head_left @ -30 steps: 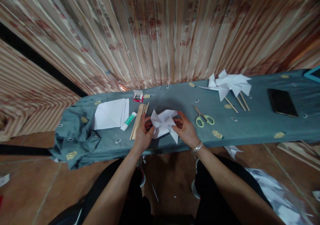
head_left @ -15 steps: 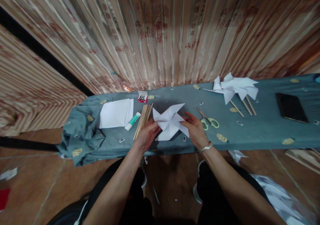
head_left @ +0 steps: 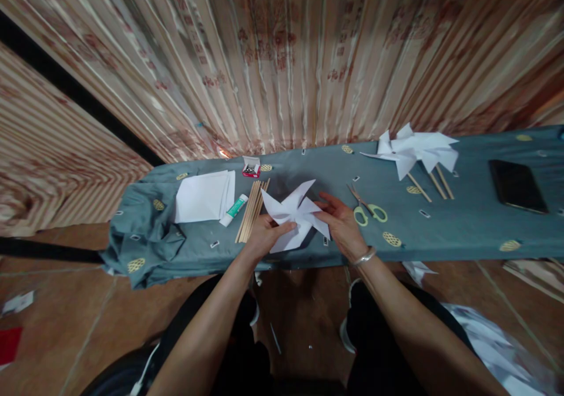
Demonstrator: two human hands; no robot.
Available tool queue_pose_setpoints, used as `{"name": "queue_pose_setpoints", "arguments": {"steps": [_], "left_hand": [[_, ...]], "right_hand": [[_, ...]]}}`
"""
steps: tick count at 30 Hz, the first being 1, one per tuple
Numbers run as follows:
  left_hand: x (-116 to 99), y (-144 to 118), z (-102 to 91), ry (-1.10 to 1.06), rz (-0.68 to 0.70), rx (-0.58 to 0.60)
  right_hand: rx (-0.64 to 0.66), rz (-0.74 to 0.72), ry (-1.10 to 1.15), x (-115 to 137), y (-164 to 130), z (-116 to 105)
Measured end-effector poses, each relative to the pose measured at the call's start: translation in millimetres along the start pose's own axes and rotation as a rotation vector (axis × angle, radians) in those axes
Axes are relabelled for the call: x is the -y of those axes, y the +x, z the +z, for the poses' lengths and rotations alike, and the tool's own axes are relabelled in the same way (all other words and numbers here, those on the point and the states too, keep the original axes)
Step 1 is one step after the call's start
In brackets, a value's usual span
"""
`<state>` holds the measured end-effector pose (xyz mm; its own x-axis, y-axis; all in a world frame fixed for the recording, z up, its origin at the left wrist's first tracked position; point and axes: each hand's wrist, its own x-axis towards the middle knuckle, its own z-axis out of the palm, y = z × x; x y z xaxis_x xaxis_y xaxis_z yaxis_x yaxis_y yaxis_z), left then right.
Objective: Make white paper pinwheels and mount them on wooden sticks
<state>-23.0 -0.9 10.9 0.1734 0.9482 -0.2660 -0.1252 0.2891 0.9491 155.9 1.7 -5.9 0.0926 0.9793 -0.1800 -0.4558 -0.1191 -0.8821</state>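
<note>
A white paper pinwheel [head_left: 301, 209] is held between my two hands above the cloth-covered table. My left hand [head_left: 265, 235] grips its lower left, the thumb lying across the paper toward the centre. At its right blade, my right hand [head_left: 340, 224] pinches the paper; a bracelet circles that wrist. Just left of my left hand lies a bundle of thin wooden sticks [head_left: 252, 211]. Green-handled scissors [head_left: 365, 208] rest close to my right hand with their blades pointing away. The fingers behind the pinwheel are hidden.
Left on the table are white paper sheets [head_left: 202, 197], a green-and-white tube [head_left: 234, 210] and a small red box [head_left: 251, 168] of metal pieces. Pinwheels on sticks [head_left: 416, 151] and a black phone [head_left: 517, 185] lie to the right. A pleated curtain [head_left: 282, 61] hangs behind.
The pinwheel has turned slightly and shifted a little left. My left thumb has moved onto its face, nearer the centre. My right hand keeps its hold on the right blade.
</note>
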Motion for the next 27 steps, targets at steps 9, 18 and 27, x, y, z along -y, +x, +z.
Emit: {"name": "queue_pose_setpoints", "arguments": {"steps": [9,18,27], "left_hand": [[5.1,4.8,-0.3,-0.006,0.067,-0.073],[7.7,3.4,-0.2,0.038,0.086,-0.019],[4.3,3.7,6.0,0.066,0.213,-0.184]], "right_hand": [[0.150,0.035,-0.092,3.3,-4.1,-1.8],[0.158,-0.038,-0.237,-2.3,-1.8,-1.9],[0.160,-0.075,-0.269,-4.1,-3.2,3.2]]}}
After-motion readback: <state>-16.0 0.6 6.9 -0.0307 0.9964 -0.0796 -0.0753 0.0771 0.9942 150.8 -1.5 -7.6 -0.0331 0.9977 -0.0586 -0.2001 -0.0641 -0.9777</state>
